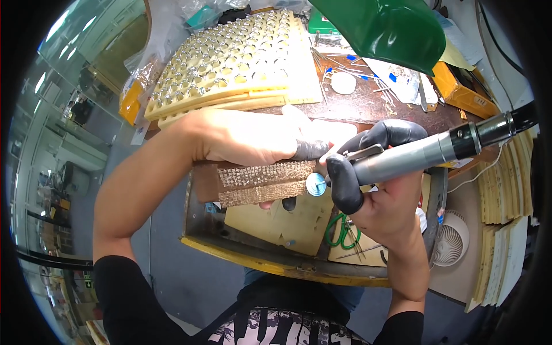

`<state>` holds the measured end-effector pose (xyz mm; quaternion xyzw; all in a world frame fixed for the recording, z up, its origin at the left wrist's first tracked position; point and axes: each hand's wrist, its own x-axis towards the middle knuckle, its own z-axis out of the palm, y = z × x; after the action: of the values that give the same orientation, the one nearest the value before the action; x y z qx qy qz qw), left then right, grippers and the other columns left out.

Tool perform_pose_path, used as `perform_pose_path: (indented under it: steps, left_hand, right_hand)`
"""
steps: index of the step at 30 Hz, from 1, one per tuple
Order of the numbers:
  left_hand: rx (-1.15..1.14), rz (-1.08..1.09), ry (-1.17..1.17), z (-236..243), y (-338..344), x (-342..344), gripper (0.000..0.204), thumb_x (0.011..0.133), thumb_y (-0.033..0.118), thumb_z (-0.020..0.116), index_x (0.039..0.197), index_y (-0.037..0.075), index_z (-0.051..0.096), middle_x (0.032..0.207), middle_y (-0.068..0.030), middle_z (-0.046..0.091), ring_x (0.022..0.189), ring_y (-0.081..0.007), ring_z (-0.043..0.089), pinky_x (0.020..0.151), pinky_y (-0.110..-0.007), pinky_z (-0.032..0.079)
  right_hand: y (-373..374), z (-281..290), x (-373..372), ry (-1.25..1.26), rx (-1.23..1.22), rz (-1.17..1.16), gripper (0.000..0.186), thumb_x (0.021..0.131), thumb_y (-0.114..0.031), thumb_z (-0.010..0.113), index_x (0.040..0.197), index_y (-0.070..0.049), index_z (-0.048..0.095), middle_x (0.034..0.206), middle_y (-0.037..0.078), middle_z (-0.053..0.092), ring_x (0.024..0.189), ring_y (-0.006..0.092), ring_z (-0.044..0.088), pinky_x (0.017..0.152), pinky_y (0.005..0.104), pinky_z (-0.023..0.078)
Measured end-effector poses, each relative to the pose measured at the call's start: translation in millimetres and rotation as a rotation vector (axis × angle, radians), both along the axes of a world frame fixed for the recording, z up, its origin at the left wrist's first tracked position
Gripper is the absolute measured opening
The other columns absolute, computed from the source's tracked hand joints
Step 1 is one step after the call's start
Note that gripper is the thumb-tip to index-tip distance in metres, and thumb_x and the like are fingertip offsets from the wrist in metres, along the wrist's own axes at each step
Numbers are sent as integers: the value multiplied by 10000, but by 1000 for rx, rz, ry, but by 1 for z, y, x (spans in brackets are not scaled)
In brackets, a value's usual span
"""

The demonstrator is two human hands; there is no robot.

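My left hand (pixel 247 135) is closed round a long brown block (pixel 264 178) with rows of small raised studs or notches on its face. Above the block lies the thumb in a black finger cover, and fingertips show beneath its lower edge. My right hand (pixel 379 178), with black covers on its fingers, grips a grey rotary handpiece (pixel 411 161). A small light-blue disc (pixel 315 184) at the handpiece tip is at the block's right end, appearing to touch it. Whether a smaller piece sits between the left fingers is hidden.
Cream trays (pixel 230 63) with several rings stand at the back left. A green lamp shade (pixel 391 34) hangs above scattered burs (pixel 356 72). Below the hands, an open drawer (pixel 276 270) holds green-handled scissors (pixel 343 232). A white fan (pixel 451 238) is on the right.
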<state>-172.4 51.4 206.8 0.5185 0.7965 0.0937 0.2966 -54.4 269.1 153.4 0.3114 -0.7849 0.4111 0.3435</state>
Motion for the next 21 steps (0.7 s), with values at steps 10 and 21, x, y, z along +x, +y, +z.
perform_pose_path:
  steps: [10,21]
  left_hand:
    - [-40,85,-114,21,15,13,432,945,159,410,1322,17,567,1354,-220,501,1300,-347,387,1137,-426,308]
    - [-138,43,-16,8,10,3,409,935,151,415,1280,16,588,1335,-223,517,1281,-351,400,1133,-427,314]
  right_hand:
    - [0,1,2,-3,54,-19,377,828,16,715,1081,56,439,866,81,610,757,123,665,684,253,527]
    - [-3,-2,0,-90,-74,39,389,834,28,716,1083,40,417,838,97,636,744,121,671,649,243,542]
